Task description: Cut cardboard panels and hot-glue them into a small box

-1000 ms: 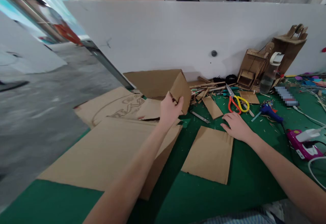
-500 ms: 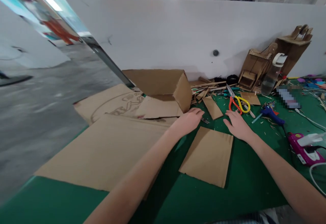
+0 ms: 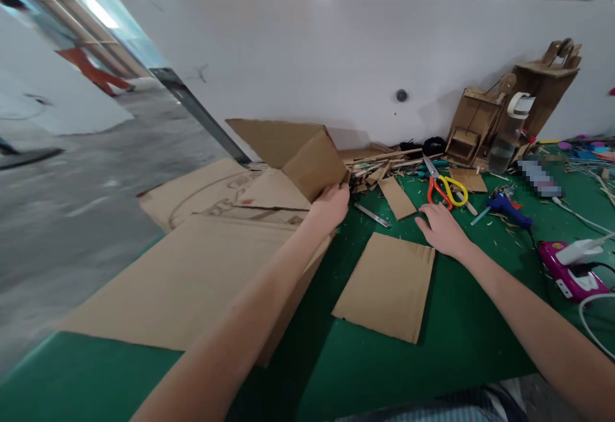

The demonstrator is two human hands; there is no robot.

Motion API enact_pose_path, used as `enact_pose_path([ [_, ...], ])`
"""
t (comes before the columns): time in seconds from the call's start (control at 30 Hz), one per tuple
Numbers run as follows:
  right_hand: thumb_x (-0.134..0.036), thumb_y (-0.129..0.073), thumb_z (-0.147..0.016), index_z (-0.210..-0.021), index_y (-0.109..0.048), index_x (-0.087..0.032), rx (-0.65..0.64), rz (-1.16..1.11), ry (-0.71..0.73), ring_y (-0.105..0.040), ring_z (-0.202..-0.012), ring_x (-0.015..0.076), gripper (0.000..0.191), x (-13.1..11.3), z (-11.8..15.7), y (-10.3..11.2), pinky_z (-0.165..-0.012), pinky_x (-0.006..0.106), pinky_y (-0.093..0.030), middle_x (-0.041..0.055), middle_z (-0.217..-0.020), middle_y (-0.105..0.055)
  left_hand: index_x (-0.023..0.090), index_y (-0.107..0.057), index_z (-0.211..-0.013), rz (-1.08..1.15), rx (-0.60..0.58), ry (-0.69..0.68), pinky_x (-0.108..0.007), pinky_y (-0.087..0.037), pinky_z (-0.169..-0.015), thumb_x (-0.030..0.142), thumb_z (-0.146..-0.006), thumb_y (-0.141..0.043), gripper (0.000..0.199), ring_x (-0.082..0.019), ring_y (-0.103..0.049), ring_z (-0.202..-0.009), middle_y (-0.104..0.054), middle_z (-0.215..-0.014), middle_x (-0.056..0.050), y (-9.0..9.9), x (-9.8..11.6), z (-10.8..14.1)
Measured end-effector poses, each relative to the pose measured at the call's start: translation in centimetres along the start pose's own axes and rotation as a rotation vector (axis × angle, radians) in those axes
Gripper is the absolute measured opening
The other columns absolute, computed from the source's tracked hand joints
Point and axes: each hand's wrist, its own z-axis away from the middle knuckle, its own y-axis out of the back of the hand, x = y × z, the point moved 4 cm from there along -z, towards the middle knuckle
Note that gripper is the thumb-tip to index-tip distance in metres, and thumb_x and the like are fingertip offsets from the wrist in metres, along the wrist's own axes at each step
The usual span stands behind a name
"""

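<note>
My left hand (image 3: pixel 330 207) grips the lower edge of a raised flap of a folded cardboard box (image 3: pixel 298 153) at the back of the green table. My right hand (image 3: pixel 439 228) lies flat, fingers apart, on the far right corner of a small cardboard rectangle (image 3: pixel 387 284). A large flat cardboard sheet (image 3: pixel 187 281) lies under my left forearm. Red and yellow scissors (image 3: pixel 444 189) lie just beyond my right hand, and a metal blade (image 3: pixel 373 215) lies between my two hands.
A blue glue gun (image 3: pixel 507 207) and a pink glue gun (image 3: pixel 569 271) lie to the right. Cardboard models (image 3: pixel 473 124) and a bottle (image 3: pixel 509 130) stand against the white wall. Scraps and sticks (image 3: pixel 379 162) litter the back. A printed cardboard sheet (image 3: pixel 202 185) lies at left.
My left hand went from the box flap down to the table near the blade, then back onto the flap, which has tilted and swung leftward. My right hand has stayed on the small rectangle.
</note>
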Motion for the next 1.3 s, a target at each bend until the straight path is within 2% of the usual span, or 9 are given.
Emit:
enact_pose_path([
  [0.2, -0.039, -0.041, -0.097, -0.114, -0.060, -0.017, -0.006, -0.018, 0.005, -0.055, -0.116, 0.0298, 0.034, -0.2, 0.0, 0.2, -0.107, 0.052, -0.036, 0.0142, -0.119, -0.064, 0.008, -0.067, -0.098, -0.047, -0.058, 0.078, -0.044, -0.051, -0.080, 0.005, -0.082, -0.039, 0.033, -0.034, -0.066, -0.096, -0.069, -0.095, -0.026, 0.0, 0.7, -3.0],
  [0.4, -0.039, -0.039, -0.097, -0.118, -0.058, -0.016, 0.025, -0.119, -0.040, -0.054, -0.117, 0.0281, 0.037, 0.0, -0.1, 0.8, -0.104, 0.048, -0.039, 0.0146, -0.119, -0.063, 0.006, -0.065, -0.107, -0.066, 0.067, 0.090, -0.046, -0.048, -0.085, 0.009, -0.086, -0.036, 0.036, -0.036, -0.058, -0.109, -0.062, -0.112, -0.027, 1.6, 1.8, -2.2],
  [0.53, -0.043, -0.041, -0.096, -0.131, -0.051, -0.016, 0.040, -0.247, -0.079, -0.048, -0.126, 0.0292, 0.045, -0.1, -0.1, 1.0, -0.106, 0.049, -0.037, 0.0168, -0.131, -0.057, 0.012, -0.064, -0.107, 0.083, 0.184, -0.019, -0.040, -0.050, -0.081, 0.017, -0.092, -0.035, 0.033, -0.029, -0.062, -0.097, -0.060, -0.111, -0.019, 4.4, 3.8, -0.1],
  [0.7, -0.052, -0.040, -0.095, -0.148, -0.030, -0.020, -0.010, -0.653, 0.041, -0.039, -0.136, 0.0248, 0.063, -2.7, 0.4, 1.2, -0.112, 0.045, -0.032, 0.0149, -0.145, -0.044, 0.017, -0.065, -0.098, 0.506, 0.161, -0.555, -0.031, -0.050, -0.085, 0.012, -0.089, -0.047, 0.021, -0.018, -0.063, -0.092, -0.064, -0.098, -0.007, 6.6, 10.6, 6.2],
  [0.8, -0.047, -0.033, -0.099, -0.143, -0.039, -0.023, -0.001, -0.805, 0.090, -0.051, -0.123, 0.0210, 0.051, -4.4, 0.6, 1.5, -0.107, 0.039, -0.039, 0.0097, -0.131, -0.057, 0.018, -0.062, -0.101, 0.594, 0.151, -0.511, -0.029, -0.051, -0.078, 0.008, -0.086, -0.047, 0.023, -0.018, -0.063, -0.092, -0.066, -0.104, -0.007, 6.5, 12.5, 8.6],
  [0.93, -0.046, -0.034, -0.098, -0.128, -0.054, -0.022, 0.008, -0.826, -0.013, -0.062, -0.092, 0.0185, 0.043, -4.3, 0.3, 1.5, -0.085, 0.034, -0.050, 0.0069, -0.107, -0.065, 0.018, -0.058, -0.109, 0.487, 0.119, -0.395, -0.033, -0.050, -0.079, 0.020, -0.090, -0.050, 0.021, -0.022, -0.063, -0.095, -0.066, -0.110, -0.009, 6.1, 12.1, 8.8],
  [1.0, -0.050, -0.038, -0.096, -0.117, -0.061, -0.020, 0.056, -0.823, -0.115, -0.060, -0.079, 0.0164, 0.043, -3.2, 0.0, 1.7, -0.073, 0.031, -0.050, 0.0052, -0.095, -0.065, 0.017, -0.056, -0.113, 0.381, 0.059, -0.376, -0.037, -0.048, -0.084, 0.034, -0.090, -0.052, 0.030, -0.026, -0.061, -0.102, -0.064, -0.111, -0.012, 5.9, 10.9, 8.4],
  [1.17, -0.067, -0.035, -0.090, -0.083, -0.067, -0.018, 0.182, -0.911, -0.331, -0.046, -0.056, 0.0113, 0.058, -0.1, -0.2, 3.2, -0.054, 0.026, -0.039, 0.0008, -0.071, -0.054, 0.017, -0.054, -0.126, 0.164, -0.390, -0.595, -0.042, -0.043, -0.090, 0.060, -0.072, -0.065, 0.070, -0.035, -0.053, -0.117, -0.057, -0.128, -0.017, 3.7, 8.4, 8.4],
  [1.3, -0.060, -0.034, -0.094, -0.074, -0.067, -0.019, 0.110, -0.602, -0.276, -0.053, -0.063, 0.0148, 0.056, 0.4, -0.1, 3.9, -0.060, 0.027, -0.038, 0.0016, -0.065, -0.056, 0.016, -0.059, -0.116, 0.156, -0.424, -0.626, -0.041, -0.042, -0.088, 0.069, -0.059, -0.069, 0.078, -0.034, -0.056, -0.107, -0.060, -0.116, -0.015, 3.4, 8.4, 8.4],
])
